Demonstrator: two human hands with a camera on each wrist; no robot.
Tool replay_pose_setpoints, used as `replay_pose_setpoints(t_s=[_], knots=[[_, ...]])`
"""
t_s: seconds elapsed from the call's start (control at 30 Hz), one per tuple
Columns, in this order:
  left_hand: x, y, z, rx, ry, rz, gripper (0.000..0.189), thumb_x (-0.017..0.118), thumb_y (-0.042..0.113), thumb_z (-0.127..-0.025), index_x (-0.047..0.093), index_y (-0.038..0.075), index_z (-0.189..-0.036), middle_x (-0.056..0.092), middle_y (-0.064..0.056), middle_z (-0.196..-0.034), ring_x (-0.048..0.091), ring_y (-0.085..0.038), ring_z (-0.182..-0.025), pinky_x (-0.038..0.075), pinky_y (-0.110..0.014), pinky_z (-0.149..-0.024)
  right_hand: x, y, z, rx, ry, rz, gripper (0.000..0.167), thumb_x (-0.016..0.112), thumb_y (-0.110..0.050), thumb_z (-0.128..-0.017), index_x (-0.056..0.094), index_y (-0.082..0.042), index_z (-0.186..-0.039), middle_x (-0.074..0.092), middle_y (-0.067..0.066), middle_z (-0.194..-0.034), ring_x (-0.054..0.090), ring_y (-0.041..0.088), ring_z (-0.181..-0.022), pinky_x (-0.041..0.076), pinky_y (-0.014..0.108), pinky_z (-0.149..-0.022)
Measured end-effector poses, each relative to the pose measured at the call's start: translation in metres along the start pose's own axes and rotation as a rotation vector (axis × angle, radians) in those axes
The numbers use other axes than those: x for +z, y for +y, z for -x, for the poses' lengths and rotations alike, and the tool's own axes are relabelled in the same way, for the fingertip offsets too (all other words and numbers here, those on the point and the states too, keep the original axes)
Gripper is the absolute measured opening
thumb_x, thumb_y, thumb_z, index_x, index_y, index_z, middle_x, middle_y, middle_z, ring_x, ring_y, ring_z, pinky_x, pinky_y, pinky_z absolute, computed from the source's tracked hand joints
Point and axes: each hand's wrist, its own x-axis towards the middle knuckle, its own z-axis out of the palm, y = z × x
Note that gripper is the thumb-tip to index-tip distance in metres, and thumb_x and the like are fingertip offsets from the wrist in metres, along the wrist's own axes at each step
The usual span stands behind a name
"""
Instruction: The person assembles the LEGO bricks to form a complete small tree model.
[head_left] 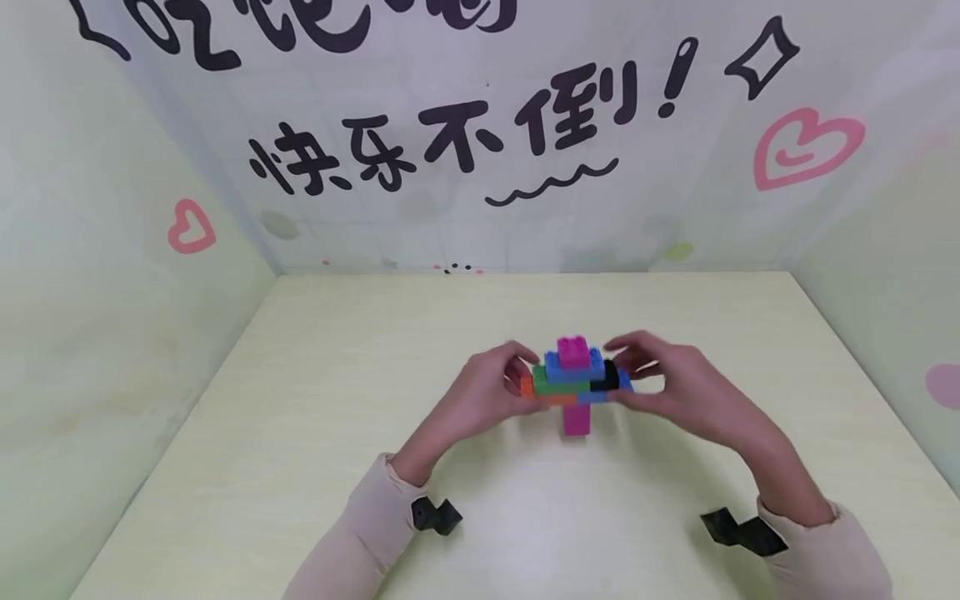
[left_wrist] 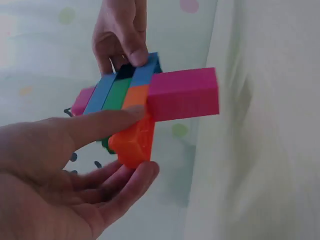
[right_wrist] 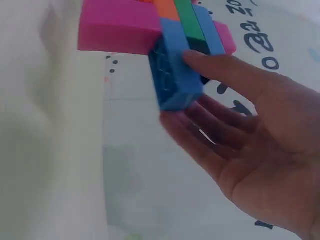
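Between both hands is a stepped toy brick assembly (head_left: 561,387). At its top sits a pink brick (head_left: 573,354), above a blue brick row, then a green brick (left_wrist: 118,94) beside a black one. The lowest wide layer joins an orange brick (left_wrist: 132,140) to a blue brick (right_wrist: 181,67), and a pink stem (head_left: 576,420) extends below them. The left hand (head_left: 491,390) pinches the orange end between thumb and fingers. At the opposite end, the right hand (head_left: 690,390) grips the blue brick, its thumb on the flat side. Whether the stem touches the table I cannot tell.
A pale table (head_left: 300,467) lies under the hands. Behind it stands a white back wall (head_left: 420,242) with black lettering and a pink heart, and side walls rise at left and right. Small black devices (head_left: 742,533) sit at both wrists.
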Motion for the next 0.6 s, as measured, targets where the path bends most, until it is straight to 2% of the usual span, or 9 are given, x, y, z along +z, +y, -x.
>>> replay_pose_setpoints(t_s=[0.1,0.13,0.2,0.27,0.37,0.47,0.6], knots=[[0.006,-0.012,-0.007,-0.100,0.117,0.252,0.048,0.085,0.021,-0.079,0.055,0.008,-0.115,0.066,-0.001,-0.099,0.065,-0.014,-0.088,0.054,-0.027,-0.074,0.004,0.011,-0.006,0.110,0.139,-0.120,0.047,0.079,-0.029,-0.084,0.059,-0.008,-0.121,0.068,0.005,-0.106,0.067,0.020,-0.093,0.055,0.028,-0.077],[0.009,-0.016,-0.010,-0.122,0.150,0.294,0.046,0.084,0.020,-0.080,0.056,0.008,-0.114,0.066,-0.002,-0.101,0.066,-0.014,-0.089,0.055,-0.028,-0.075,0.006,0.014,-0.008,0.151,0.166,-0.138,0.046,0.078,-0.033,-0.085,0.060,-0.008,-0.119,0.068,0.006,-0.106,0.067,0.021,-0.093,0.055,0.027,-0.075],[0.016,-0.023,-0.014,-0.139,0.205,0.314,0.039,0.082,0.016,-0.081,0.059,0.007,-0.111,0.067,-0.002,-0.102,0.067,-0.015,-0.089,0.055,-0.028,-0.074,0.012,0.020,-0.012,0.222,0.182,-0.143,0.043,0.077,-0.038,-0.085,0.065,-0.008,-0.113,0.069,0.006,-0.102,0.068,0.022,-0.091,0.054,0.026,-0.070],[0.022,-0.030,-0.017,-0.133,0.244,0.266,0.032,0.081,0.012,-0.082,0.063,0.007,-0.108,0.067,-0.002,-0.102,0.069,-0.015,-0.087,0.055,-0.027,-0.072,0.018,0.027,-0.017,0.250,0.168,-0.131,0.039,0.076,-0.038,-0.086,0.068,-0.007,-0.109,0.070,0.006,-0.099,0.067,0.022,-0.090,0.053,0.029,-0.069],[0.031,-0.038,-0.021,-0.129,0.281,0.166,0.024,0.080,0.009,-0.082,0.068,0.009,-0.103,0.068,0.000,-0.100,0.068,-0.013,-0.083,0.054,-0.025,-0.069,0.024,0.035,-0.020,0.249,0.111,-0.099,0.035,0.074,-0.033,-0.089,0.070,-0.006,-0.110,0.070,0.007,-0.100,0.066,0.024,-0.092,0.053,0.032,-0.070],[0.037,-0.043,-0.024,-0.136,0.284,0.081,0.021,0.081,0.009,-0.081,0.071,0.010,-0.100,0.068,0.002,-0.095,0.066,-0.010,-0.080,0.053,-0.023,-0.070,0.027,0.043,-0.020,0.237,0.035,-0.088,0.033,0.072,-0.025,-0.091,0.069,-0.001,-0.114,0.070,0.008,-0.102,0.066,0.025,-0.093,0.053,0.033,-0.073],[0.042,-0.045,-0.028,-0.132,0.267,0.030,0.021,0.081,0.008,-0.081,0.072,0.008,-0.100,0.069,0.001,-0.090,0.063,-0.009,-0.076,0.051,-0.023,-0.069,0.026,0.049,-0.018,0.230,-0.033,-0.100,0.033,0.071,-0.017,-0.091,0.068,0.003,-0.117,0.070,0.010,-0.102,0.066,0.024,-0.093,0.054,0.032,-0.075]])
